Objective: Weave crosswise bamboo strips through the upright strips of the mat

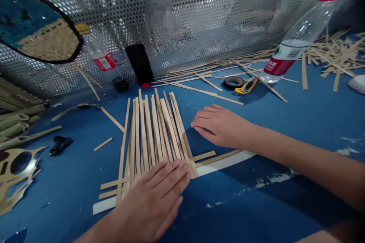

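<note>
A blue bench (256,205) meets a perforated metal screen (199,19) at its far edge. Loose strips (327,53) and a bottle (296,41) litter the far right corner. Both hands, left (155,201) and right (219,125), lie flat and released by the woven strips (154,129).

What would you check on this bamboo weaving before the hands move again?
1. Left hand flat on the lower ends of the upright strips: ok.
2. Right hand beside the right edge of the strips, holding nothing: ok.
3. Upright strips evenly spaced: not ok; they fan out and overlap toward the top.
4. Crosswise strips lying under or through the uprights near the bottom: ok, though the over-under order cannot be told.
5. White strip under the weave along the near edge: ok.
6. Spare strips within reach behind: ok.
</note>
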Available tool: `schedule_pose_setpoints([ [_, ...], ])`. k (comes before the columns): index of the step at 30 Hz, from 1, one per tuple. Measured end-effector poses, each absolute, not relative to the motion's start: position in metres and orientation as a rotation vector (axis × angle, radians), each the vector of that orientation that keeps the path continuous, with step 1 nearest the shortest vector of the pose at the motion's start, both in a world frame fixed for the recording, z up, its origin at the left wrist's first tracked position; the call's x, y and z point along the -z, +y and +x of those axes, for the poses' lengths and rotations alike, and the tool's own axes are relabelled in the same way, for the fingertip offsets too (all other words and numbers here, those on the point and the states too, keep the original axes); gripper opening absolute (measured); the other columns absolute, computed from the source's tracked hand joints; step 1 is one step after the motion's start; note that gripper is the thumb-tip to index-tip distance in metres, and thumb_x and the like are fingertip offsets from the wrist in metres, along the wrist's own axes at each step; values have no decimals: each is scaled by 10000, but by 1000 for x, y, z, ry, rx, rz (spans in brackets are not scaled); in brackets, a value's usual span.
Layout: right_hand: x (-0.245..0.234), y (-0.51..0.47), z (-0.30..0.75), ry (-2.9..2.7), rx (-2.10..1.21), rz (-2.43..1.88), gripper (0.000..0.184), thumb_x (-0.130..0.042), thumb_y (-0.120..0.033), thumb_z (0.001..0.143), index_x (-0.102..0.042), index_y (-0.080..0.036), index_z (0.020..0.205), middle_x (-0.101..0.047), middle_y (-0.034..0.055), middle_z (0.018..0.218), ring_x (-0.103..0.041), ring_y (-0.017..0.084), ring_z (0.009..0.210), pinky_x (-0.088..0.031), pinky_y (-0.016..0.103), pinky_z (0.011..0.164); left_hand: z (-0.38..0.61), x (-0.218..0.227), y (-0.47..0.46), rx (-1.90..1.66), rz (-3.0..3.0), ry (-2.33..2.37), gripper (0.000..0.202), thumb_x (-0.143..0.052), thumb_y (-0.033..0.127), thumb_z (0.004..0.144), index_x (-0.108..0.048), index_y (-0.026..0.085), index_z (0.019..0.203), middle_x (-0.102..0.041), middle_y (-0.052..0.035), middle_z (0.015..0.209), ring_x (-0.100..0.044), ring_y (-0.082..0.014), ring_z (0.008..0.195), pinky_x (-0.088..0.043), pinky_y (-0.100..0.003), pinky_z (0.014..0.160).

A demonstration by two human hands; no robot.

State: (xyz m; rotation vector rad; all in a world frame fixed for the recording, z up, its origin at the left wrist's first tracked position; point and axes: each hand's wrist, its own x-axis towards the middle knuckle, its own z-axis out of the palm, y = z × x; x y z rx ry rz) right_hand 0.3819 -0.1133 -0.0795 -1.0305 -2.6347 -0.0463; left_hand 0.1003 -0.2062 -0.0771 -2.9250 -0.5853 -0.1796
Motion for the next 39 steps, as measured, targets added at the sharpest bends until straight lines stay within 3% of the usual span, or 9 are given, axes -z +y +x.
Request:
schedule_pose_setpoints([
  [6, 84, -92, 401, -2553, 147, -1220, 242, -453, -246, 995, -692, -214, 976, -737, 59, 1003, -618, 219, 914, -364, 357, 842, 100, 73, -203, 133, -2926, -525, 537, -473, 259, 986, -441, 113, 1501, -463, -64, 1541, -439, -189, 1420, -110, -306, 1259],
  [12, 89, -65, 433, -2304, 322, -1606, 290, -409, -224, 994, -695, -177, 1007, -747, 97, 1051, -643, 245, 993, -382, 377, 884, 100, 71, -204, 109, -2869, -475, 520, -445, 231, 993, -428, 87, 1492, -463, -91, 1533, -491, -223, 1386, -438, -370, 1123],
  [14, 92, -55, 449, -2206, 356, -1702, 307, -401, -222, 988, -697, -158, 1033, -730, 126, 1101, -634, 266, 1029, -400, 392, 901, 100, 73, -206, 134, -2839, -472, 532, -470, 256, 995, -416, 65, 1489, -460, -109, 1530, -483, -238, 1394, -484, -383, 1087],
  [19, 102, -39, 481, -2128, 352, -1811, 316, -429, -209, 965, -707, -160, 1105, -692, 127, 1199, -591, 258, 1128, -425, 381, 980, 99, 75, -206, 267, -2845, -567, 528, -428, 248, 1020, -353, 118, 1526, -456, -19, 1542, -401, -130, 1443, -442, -300, 1124],
  [25, 114, -40, 473, -2131, 365, -1864, 384, -430, -393, 987, -729, -194, 1122, -664, 149, 1209, -537, 350, 1180, -404, 532, 992, 106, 71, -207, 138, -2820, -408, 638, -453, 150, 882, -392, 68, 1512, -433, -101, 1549, -459, -247, 1413, -456, -385, 1099],
  [28, 117, -42, 464, -2154, 381, -1856, 402, -405, -372, 988, -713, -184, 1164, -678, 153, 1185, -542, 360, 1183, -390, 562, 1001, 105, 76, -207, 127, -2828, -442, 570, -411, 215, 968, -399, 107, 1527, -428, -79, 1559, -452, -239, 1416, -415, -366, 1122],
  [32, 114, -39, 457, -2196, 400, -1804, 413, -366, -245, 976, -688, -163, 1219, -690, 159, 1225, -576, 330, 1174, -417, 522, 998, 101, 90, -209, 259, -2780, -425, 477, -360, 323, 1064, -473, 157, 1496, -522, -52, 1496, -504, -242, 1365, -396, -365, 1115],
  [35, 104, -21, 448, -2298, 396, -1724, 446, -353, -177, 967, -656, -138, 1292, -678, 157, 1308, -591, 297, 1213, -436, 466, 1017, 99, 98, -210, 446, -2717, -320, 415, -422, 316, 1066, -558, 192, 1438, -667, -30, 1321, -592, -230, 1239, -402, -350, 1088],
  [39, 88, 26, 427, -2499, 354, -1629, 460, -378, -214, 996, -597, -113, 1387, -646, 156, 1388, -578, 277, 1289, -429, 411, 1070, 96, 95, -213, 474, -2693, -234, 402, -396, 331, 1086, -591, 199, 1412, -715, -26, 1213, -618, -230, 1168, -423, -345, 1060],
])
